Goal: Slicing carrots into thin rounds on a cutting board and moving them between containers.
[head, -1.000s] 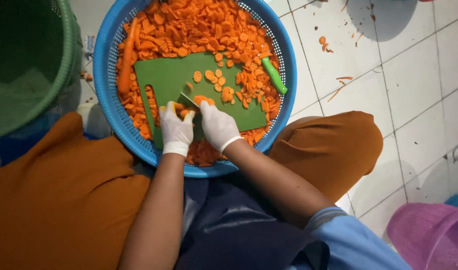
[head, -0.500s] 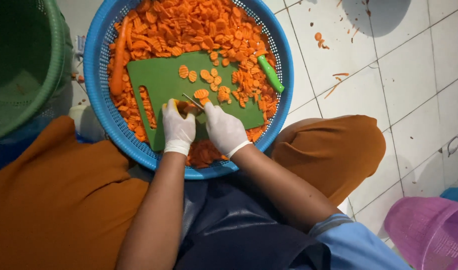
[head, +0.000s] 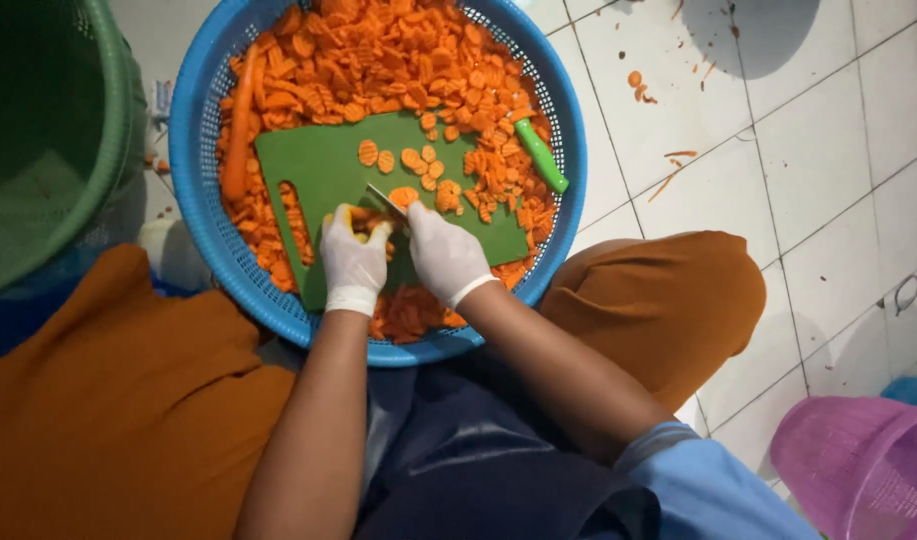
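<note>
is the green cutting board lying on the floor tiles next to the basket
No, the green cutting board lies inside the blue basket, on top of the carrot slices.

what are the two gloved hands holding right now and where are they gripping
Left hand pins a carrot piece by its near end; right hand grips a knife at its hidden handle.

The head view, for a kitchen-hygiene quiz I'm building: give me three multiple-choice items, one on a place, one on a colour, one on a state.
1. Where does the flat green plastic cutting board lie?
A on the tiles
B in the round blue plastic basket
C on a lap

2. What colour is the basket at the lower right?
A purple
B red
C white

3. What covers the left hand and right hand?
A nothing
B white gloves
C mitts

B: carrot slices surround the board inside the rim.
A: its mesh is purple.
B: both are gloved white.
</note>
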